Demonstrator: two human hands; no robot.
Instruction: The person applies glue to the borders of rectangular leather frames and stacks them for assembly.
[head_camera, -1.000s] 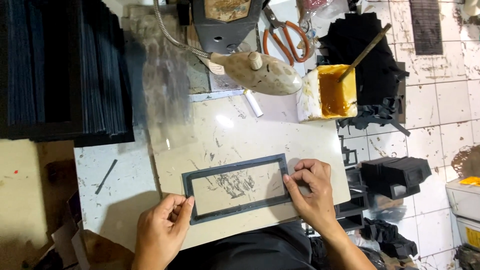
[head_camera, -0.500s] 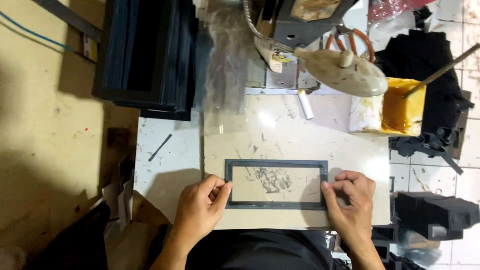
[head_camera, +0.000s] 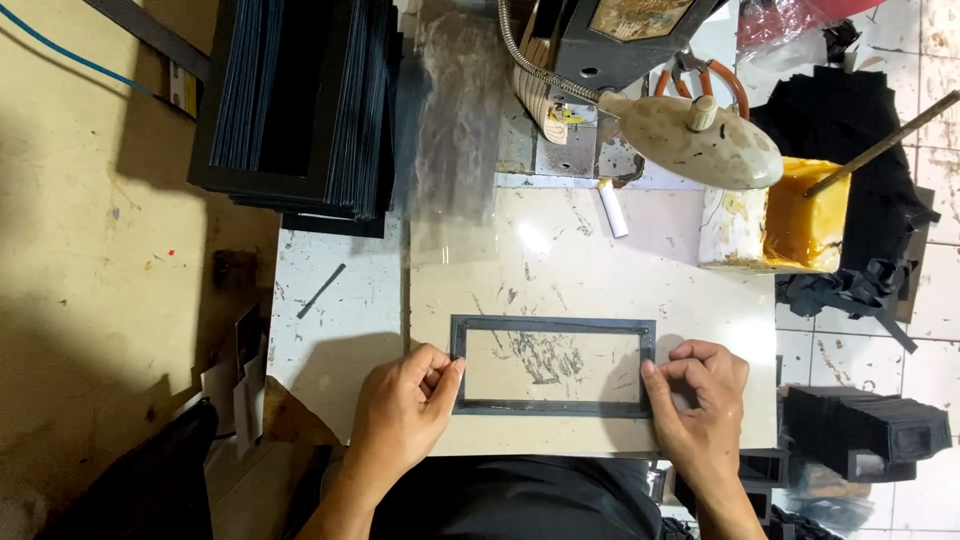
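A dark grey rectangular frame (head_camera: 552, 324) with an open middle lies flat on the beige work board (head_camera: 600, 270). My left hand (head_camera: 402, 415) pinches the frame's left end with thumb and fingers. At the frame's right end my right hand (head_camera: 702, 405) presses down with its fingertips. Smudged dark marks show on the board through the frame's opening.
A tall stack of black frames (head_camera: 295, 105) stands at the back left. A lamp head (head_camera: 690, 140) and machine sit behind the board, with orange-handled scissors (head_camera: 712, 75). A yellow glue tub (head_camera: 805, 215) with a stick stands right. Black parts (head_camera: 880, 430) lie on the tiled floor.
The view has shifted so the table sits further right. Both hands have settled on the two ends of the frame, which now lies straight along the board's front edge.
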